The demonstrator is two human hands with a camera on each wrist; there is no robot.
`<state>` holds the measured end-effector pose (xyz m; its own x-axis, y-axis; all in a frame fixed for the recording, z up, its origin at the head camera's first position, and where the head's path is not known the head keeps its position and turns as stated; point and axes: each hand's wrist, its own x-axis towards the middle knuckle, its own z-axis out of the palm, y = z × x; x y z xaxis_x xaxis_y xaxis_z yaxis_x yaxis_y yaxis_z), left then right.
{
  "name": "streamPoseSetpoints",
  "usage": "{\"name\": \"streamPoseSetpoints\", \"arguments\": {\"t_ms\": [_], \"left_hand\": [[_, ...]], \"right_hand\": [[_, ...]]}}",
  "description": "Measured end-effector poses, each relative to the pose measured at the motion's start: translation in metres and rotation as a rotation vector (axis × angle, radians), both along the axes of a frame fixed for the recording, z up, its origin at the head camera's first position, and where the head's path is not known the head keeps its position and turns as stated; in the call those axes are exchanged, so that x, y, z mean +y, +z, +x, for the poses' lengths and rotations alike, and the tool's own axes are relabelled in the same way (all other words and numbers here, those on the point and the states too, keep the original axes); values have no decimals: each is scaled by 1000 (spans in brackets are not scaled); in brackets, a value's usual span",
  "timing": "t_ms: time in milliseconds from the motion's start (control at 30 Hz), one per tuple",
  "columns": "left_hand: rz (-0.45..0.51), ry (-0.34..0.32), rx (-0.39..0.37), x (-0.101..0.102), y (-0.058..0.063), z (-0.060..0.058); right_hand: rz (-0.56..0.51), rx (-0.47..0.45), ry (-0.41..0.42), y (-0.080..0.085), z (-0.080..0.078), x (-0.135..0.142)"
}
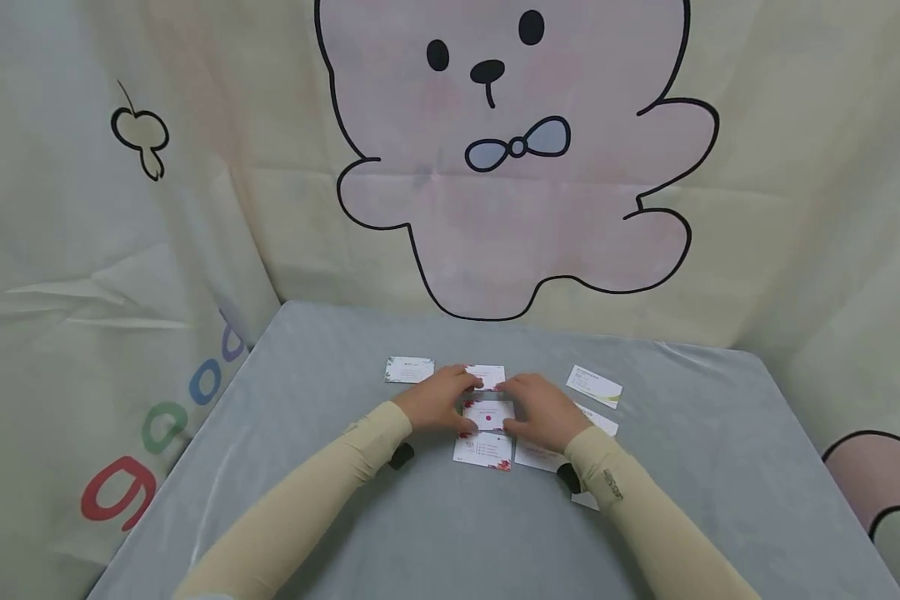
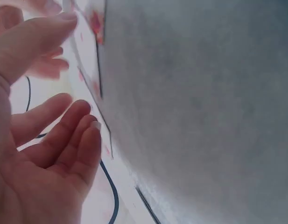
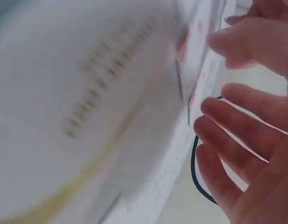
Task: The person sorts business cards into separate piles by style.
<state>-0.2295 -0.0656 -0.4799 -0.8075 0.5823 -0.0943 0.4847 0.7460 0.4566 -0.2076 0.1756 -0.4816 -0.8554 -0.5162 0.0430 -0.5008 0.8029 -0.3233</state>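
My left hand (image 1: 437, 400) and right hand (image 1: 543, 412) lie on either side of a white card with a red dot (image 1: 487, 414). Its side edges are close to both thumbs. Above it is another white card with red corner decoration (image 1: 487, 377), partly covered by my left fingers. A white card with red floral corners (image 1: 482, 450) sits just below. In the left wrist view the left hand's fingers (image 2: 87, 140) are loosely bent, with nothing gripped. The right hand's fingers (image 3: 214, 126) look similarly relaxed in the right wrist view. Whether fingertips touch the cards is unclear.
A leaf-patterned card (image 1: 409, 369) is at the upper left. On the right are a card with a yellow-green stripe (image 1: 594, 386) and others partly hidden by the right hand and sleeve, including a white card (image 1: 536, 456). A grey cloth (image 1: 330, 367) covers the table.
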Motion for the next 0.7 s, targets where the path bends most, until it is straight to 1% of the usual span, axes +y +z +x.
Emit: {"name": "streamPoseSetpoints", "arguments": {"t_ms": [100, 167, 233, 333, 400, 500, 600, 700], "left_hand": [[-39, -6, -7, 1, 2, 3], [-60, -8, -15, 2, 2, 3], [-79, -10, -18, 4, 2, 1], [-113, -22, 6, 5, 2, -3], [-121, -18, 26, 5, 2, -7], [-109, 23, 56, 3, 5, -14], [-96, 71, 72, 3, 6, -27], [-118, 80, 88, 6, 4, -39]], "right_hand": [[26, 26, 43, -4, 7, 0], [40, 30, 52, -7, 9, -1], [46, 38, 56, -8, 9, -2], [46, 28, 59, -6, 6, -4], [56, 30, 59, -3, 1, -5], [74, 27, 24, 1, -12, -6], [79, 22, -25, 5, -29, -8], [92, -1, -45, 8, -44, -10]]}}
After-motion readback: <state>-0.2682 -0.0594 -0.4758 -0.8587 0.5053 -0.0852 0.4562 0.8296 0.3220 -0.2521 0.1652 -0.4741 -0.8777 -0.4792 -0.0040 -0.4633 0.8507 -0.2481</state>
